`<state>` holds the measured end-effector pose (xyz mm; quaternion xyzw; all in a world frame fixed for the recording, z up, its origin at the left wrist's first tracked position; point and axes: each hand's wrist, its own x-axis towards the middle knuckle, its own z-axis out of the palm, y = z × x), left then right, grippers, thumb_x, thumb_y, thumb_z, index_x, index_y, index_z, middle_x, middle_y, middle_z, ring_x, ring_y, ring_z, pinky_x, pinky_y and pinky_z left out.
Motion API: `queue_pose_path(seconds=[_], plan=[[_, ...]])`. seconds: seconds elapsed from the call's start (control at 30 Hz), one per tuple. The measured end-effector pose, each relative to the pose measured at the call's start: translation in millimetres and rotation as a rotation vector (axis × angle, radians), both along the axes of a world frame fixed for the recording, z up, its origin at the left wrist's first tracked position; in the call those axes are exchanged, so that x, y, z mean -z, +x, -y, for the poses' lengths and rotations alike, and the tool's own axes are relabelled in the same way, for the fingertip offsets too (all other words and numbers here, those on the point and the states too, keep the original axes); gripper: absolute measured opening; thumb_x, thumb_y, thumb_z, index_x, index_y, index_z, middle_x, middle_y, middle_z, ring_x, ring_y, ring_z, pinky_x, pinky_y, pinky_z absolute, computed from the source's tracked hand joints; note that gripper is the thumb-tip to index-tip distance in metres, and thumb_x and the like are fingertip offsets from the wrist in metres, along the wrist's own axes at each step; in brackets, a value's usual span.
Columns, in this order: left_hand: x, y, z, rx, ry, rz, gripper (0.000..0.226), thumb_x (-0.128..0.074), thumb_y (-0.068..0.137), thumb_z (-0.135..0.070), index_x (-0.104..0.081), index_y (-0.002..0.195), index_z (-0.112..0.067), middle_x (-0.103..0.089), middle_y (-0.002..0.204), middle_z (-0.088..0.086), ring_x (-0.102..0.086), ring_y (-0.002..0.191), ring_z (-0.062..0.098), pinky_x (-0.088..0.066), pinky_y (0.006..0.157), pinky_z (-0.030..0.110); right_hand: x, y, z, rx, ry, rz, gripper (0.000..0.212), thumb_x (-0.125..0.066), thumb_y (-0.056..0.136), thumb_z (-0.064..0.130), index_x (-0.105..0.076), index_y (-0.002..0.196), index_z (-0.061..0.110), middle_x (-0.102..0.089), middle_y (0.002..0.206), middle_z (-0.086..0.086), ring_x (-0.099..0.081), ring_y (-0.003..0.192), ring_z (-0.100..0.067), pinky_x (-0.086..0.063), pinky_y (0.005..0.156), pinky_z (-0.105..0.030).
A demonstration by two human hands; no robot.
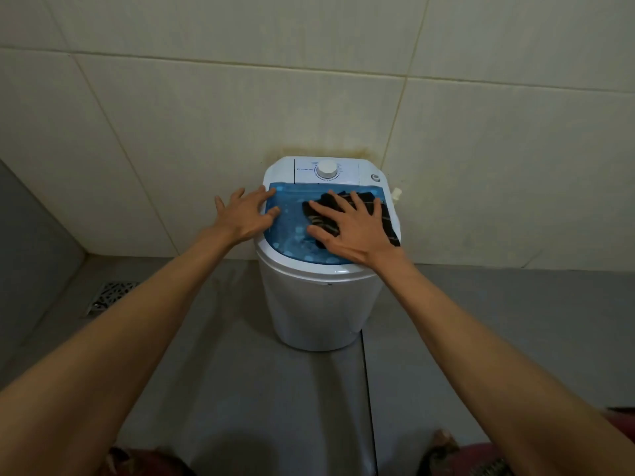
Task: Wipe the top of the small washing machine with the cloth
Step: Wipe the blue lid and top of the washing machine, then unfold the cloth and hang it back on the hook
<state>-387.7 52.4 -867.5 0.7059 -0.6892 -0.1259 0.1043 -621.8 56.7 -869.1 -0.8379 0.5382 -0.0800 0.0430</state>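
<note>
A small white washing machine (pixel 318 304) stands on the floor against the tiled wall. Its top has a translucent blue lid (pixel 292 221) and a white control panel with a round dial (pixel 327 169). A dark striped cloth (pixel 386 218) lies on the right half of the lid. My right hand (pixel 350 228) presses flat on the cloth with fingers spread. My left hand (pixel 245 214) rests on the lid's left edge, fingers apart, holding nothing.
Beige wall tiles rise right behind the machine, with a brown stain above it. A metal floor drain (pixel 110 297) sits at the left on the grey floor. A small white hose fitting (pixel 397 194) sticks out at the machine's right. My feet show at the bottom edge.
</note>
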Motion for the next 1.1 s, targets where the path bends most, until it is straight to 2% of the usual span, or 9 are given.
queue_pose_path(seconds=[0.13, 0.23, 0.3, 0.5, 0.67, 0.73, 0.83, 0.93, 1.1], plan=[[-4, -1, -3, -0.003, 0.039, -0.006, 0.061, -0.034, 0.097, -0.056, -0.022, 0.153, -0.034, -0.017, 0.162, 0.0, -0.005, 0.15, 0.033, 0.004, 0.114, 0.064, -2, -31, -9, 0.18, 0.028, 0.064, 0.055, -0.03, 0.094, 0.065, -0.03, 0.147, 0.049, -0.021, 0.162, 0.002, -0.015, 0.146, -0.039, -0.013, 0.112, -0.067], [-8, -7, -9, -0.006, 0.013, 0.041, 0.059, -0.035, 0.098, -0.051, -0.025, 0.152, -0.03, -0.021, 0.161, 0.001, -0.006, 0.15, 0.033, 0.003, 0.114, 0.064, -1, -46, -21, 0.365, 0.018, 0.202, 0.05, -0.032, 0.098, 0.054, -0.039, 0.146, 0.041, -0.035, 0.151, -0.008, -0.042, 0.122, -0.044, -0.037, 0.101, -0.053], [-11, -11, -16, -0.003, 0.0, 0.059, 0.057, -0.036, 0.099, -0.048, -0.029, 0.151, -0.027, -0.024, 0.16, 0.002, -0.007, 0.15, 0.032, 0.002, 0.114, 0.064, -3, -51, -29, 0.435, -0.009, 0.248, 0.048, -0.03, 0.1, 0.05, -0.041, 0.145, 0.036, -0.046, 0.135, -0.014, -0.053, 0.108, -0.042, -0.044, 0.093, -0.045], [-19, -5, -38, -0.013, 0.012, 0.109, 0.052, -0.045, 0.096, -0.04, -0.039, 0.146, -0.026, -0.031, 0.157, 0.008, -0.011, 0.149, 0.032, -0.003, 0.114, 0.065, -36, -66, -40, 0.58, 0.137, 0.083, 0.038, -0.038, 0.096, 0.032, -0.065, 0.109, 0.009, -0.069, 0.109, -0.012, -0.064, 0.097, -0.033, -0.041, 0.073, -0.032], [-35, -3, -50, -0.025, 0.035, 0.183, 0.058, -0.054, 0.091, -0.037, -0.04, 0.146, -0.024, -0.034, 0.154, 0.011, -0.013, 0.148, 0.032, -0.005, 0.114, 0.065, -52, -84, -56, 0.658, 0.283, 0.028, 0.029, -0.043, 0.091, 0.029, -0.056, 0.075, 0.009, -0.059, 0.07, -0.004, -0.055, 0.055, -0.019, -0.034, 0.05, -0.024], [-42, -3, -52, -0.022, 0.016, 0.192, 0.058, -0.055, 0.09, -0.039, -0.041, 0.145, -0.024, -0.036, 0.153, 0.011, -0.016, 0.147, 0.031, -0.007, 0.114, 0.065, -57, -87, -60, 0.653, 0.241, 0.044, 0.03, -0.044, 0.091, 0.032, -0.058, 0.077, 0.01, -0.061, 0.073, -0.004, -0.058, 0.061, -0.022, -0.039, 0.056, -0.025], [-58, -10, -54, -0.007, -0.015, 0.175, 0.058, -0.058, 0.089, -0.04, -0.044, 0.143, -0.024, -0.041, 0.148, 0.012, -0.024, 0.144, 0.031, -0.011, 0.113, 0.063, -68, -84, -56, 0.637, 0.173, 0.139, 0.039, -0.042, 0.091, 0.038, -0.067, 0.093, 0.009, -0.071, 0.095, -0.01, -0.066, 0.087, -0.03, -0.047, 0.072, -0.03], [-80, -23, -56, 0.017, -0.078, 0.119, 0.057, -0.062, 0.087, -0.038, -0.047, 0.14, -0.024, -0.047, 0.142, 0.013, -0.037, 0.135, 0.031, -0.027, 0.111, 0.054, -89, -74, -54, 0.601, 0.13, 0.336, 0.049, -0.037, 0.092, 0.048, -0.069, 0.102, 0.012, -0.072, 0.1, -0.011, -0.066, 0.087, -0.031, -0.051, 0.078, -0.033], [-121, -57, -60, 0.142, -0.159, -0.164, 0.063, -0.076, 0.076, -0.041, -0.054, 0.134, -0.024, -0.058, 0.132, 0.007, -0.057, 0.117, 0.024, -0.045, 0.098, 0.037, -139, -44, -49, 0.46, 0.216, 0.784, 0.043, -0.041, 0.093, 0.051, -0.064, 0.091, 0.015, -0.067, 0.096, -0.009, -0.065, 0.084, -0.028, -0.051, 0.078, -0.031]])
